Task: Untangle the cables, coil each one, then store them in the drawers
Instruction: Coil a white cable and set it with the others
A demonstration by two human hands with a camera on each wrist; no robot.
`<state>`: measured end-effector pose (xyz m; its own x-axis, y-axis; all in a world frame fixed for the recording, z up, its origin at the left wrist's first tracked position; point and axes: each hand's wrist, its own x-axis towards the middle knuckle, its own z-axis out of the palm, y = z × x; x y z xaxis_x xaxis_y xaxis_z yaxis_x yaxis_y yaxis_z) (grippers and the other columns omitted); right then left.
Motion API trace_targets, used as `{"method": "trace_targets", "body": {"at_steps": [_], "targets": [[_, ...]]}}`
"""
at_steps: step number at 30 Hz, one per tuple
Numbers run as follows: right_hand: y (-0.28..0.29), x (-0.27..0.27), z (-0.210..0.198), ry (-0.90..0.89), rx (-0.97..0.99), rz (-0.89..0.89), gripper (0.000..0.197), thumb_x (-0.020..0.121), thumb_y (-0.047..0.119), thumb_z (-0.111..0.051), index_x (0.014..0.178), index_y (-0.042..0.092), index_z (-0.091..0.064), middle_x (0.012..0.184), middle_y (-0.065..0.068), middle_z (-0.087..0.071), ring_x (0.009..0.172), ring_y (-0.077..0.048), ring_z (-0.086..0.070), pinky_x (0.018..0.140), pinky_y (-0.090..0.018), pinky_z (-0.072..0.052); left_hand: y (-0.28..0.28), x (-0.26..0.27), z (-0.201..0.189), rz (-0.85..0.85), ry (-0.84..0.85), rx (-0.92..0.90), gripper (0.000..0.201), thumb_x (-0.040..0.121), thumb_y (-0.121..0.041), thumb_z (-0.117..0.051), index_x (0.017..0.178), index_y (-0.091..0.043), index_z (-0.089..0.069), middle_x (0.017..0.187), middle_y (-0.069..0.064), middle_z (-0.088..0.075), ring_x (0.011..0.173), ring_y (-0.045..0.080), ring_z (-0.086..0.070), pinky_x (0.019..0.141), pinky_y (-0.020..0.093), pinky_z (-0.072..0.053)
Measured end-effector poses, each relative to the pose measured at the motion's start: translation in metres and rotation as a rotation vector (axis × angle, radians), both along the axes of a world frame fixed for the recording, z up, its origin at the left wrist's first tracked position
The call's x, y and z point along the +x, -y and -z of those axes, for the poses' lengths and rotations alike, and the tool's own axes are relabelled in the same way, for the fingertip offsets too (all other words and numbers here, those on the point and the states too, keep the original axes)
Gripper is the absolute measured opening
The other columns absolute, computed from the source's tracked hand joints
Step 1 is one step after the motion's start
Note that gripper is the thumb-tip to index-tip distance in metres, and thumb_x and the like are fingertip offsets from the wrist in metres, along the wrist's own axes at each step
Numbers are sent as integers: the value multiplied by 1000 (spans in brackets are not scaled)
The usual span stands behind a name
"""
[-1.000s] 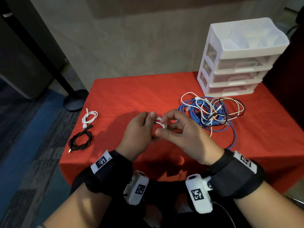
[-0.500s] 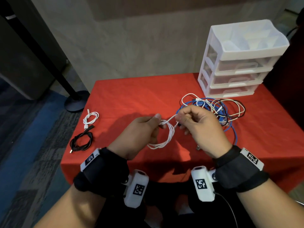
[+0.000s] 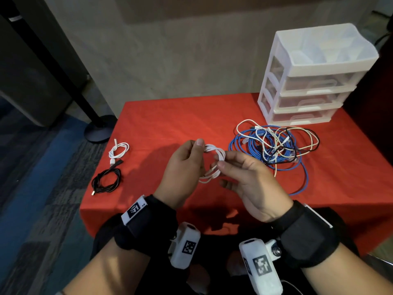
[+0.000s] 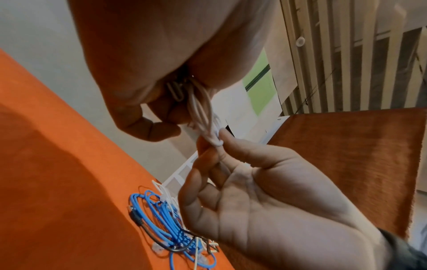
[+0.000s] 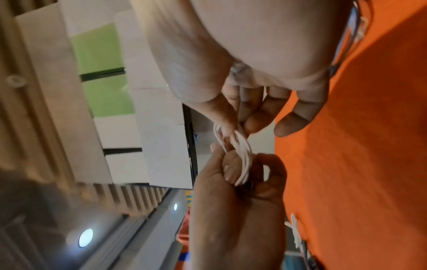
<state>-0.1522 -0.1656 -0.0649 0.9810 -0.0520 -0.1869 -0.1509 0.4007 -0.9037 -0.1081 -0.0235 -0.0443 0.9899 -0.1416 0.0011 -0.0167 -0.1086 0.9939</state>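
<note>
Above the middle of the red table I hold a small coil of white cable (image 3: 215, 161) between both hands. My left hand (image 3: 187, 165) grips one side of the loops, thumb on top. My right hand (image 3: 240, 177) pinches the other side (image 4: 213, 138) between thumb and forefinger, the remaining fingers spread. The right wrist view shows the same white loops (image 5: 242, 155) held by both hands. A tangle of blue, white, cream and black cables (image 3: 274, 145) lies on the table to the right. The white drawer unit (image 3: 312, 81) stands at the back right, its drawers closed.
A coiled white cable (image 3: 119, 150) and a coiled black cable (image 3: 107, 179) lie near the table's left edge (image 3: 100, 167). A black pole with a round base (image 3: 97, 128) stands on the floor beyond that edge. A wall runs behind the table.
The white cable went from a small bunch to a longer strand drawn out by my right hand, and is now gathered into a tighter coil held by both hands.
</note>
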Motion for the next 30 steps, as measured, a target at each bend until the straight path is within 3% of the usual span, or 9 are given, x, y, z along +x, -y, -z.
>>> {"method": "trace_targets", "body": {"at_steps": [3, 8, 10, 14, 16, 19, 23, 27, 30], "targets": [[-1, 2, 0, 7, 51, 11, 14, 95, 7, -61, 105, 15, -67, 90, -1, -72, 82, -10, -63, 72, -26, -44, 0, 0, -2, 39, -64, -98, 29, 108, -29, -45, 86, -11, -53, 55, -10, -36, 50, 7, -31, 48, 22, -33], [-4, 0, -1, 70, 107, 22, 13, 96, 6, -58, 106, 12, -65, 82, -1, -66, 73, -11, -60, 68, -22, -46, 0, 1, -3, 38, -33, -74, 26, 105, -28, -51, 91, -8, -58, 57, -3, -44, 48, 10, -39, 49, 25, -38], [-4, 0, 0, 134, -17, -27, 10, 96, 5, -61, 104, 11, -61, 79, 1, -60, 71, -9, -53, 66, -23, -43, -3, 4, -2, 41, -61, -79, 25, 104, -29, -54, 92, -7, -58, 57, -2, -46, 49, 12, -42, 50, 27, -38], [5, 7, 2, 370, -571, -98, 18, 92, 1, -67, 106, 8, -58, 82, -5, -60, 72, -15, -55, 71, -33, -48, -12, 10, -6, 95, -264, -165, 23, 102, -33, -57, 93, -12, -57, 61, 1, -50, 56, 14, -48, 61, 30, -46], [11, 13, 3, 393, -656, -86, 23, 91, -4, -67, 107, 11, -60, 86, -8, -63, 73, -16, -58, 74, -35, -48, -18, 12, -13, 149, -378, -222, 19, 101, -34, -58, 95, -15, -57, 65, -1, -52, 61, 13, -53, 71, 35, -53], [19, 19, 1, 349, -627, -92, 30, 90, -9, -65, 108, 15, -65, 92, 3, -73, 75, -3, -61, 76, -23, -49, -26, 15, -19, 227, -466, -287, 14, 101, -29, -57, 104, -15, -57, 71, -2, -54, 70, 12, -61, 84, 40, -55], [26, 28, 2, 322, -635, -129, 30, 93, -8, -63, 113, 13, -67, 95, 5, -75, 80, 1, -65, 76, -20, -49, -34, 15, -15, 290, -425, -268, 22, 102, -19, -55, 116, -5, -61, 85, 3, -64, 88, 18, -66, 98, 44, -53], [25, 31, 7, 341, -691, -168, 33, 92, -2, -68, 118, 18, -68, 98, 0, -74, 82, -5, -66, 79, -17, -48, -45, 14, -3, 263, -278, -38, 17, 98, -17, -61, 110, -10, -71, 97, 6, -74, 92, 19, -60, 87, 34, -49], [26, 30, 19, 325, -786, -219, 43, 89, 13, -77, 129, 24, -63, 116, 1, -69, 89, -17, -66, 84, -18, -50, -63, 22, 10, 152, -228, 62, 12, 98, -20, -64, 103, -14, -73, 93, 1, -71, 89, 16, -60, 86, 35, -50]]}}
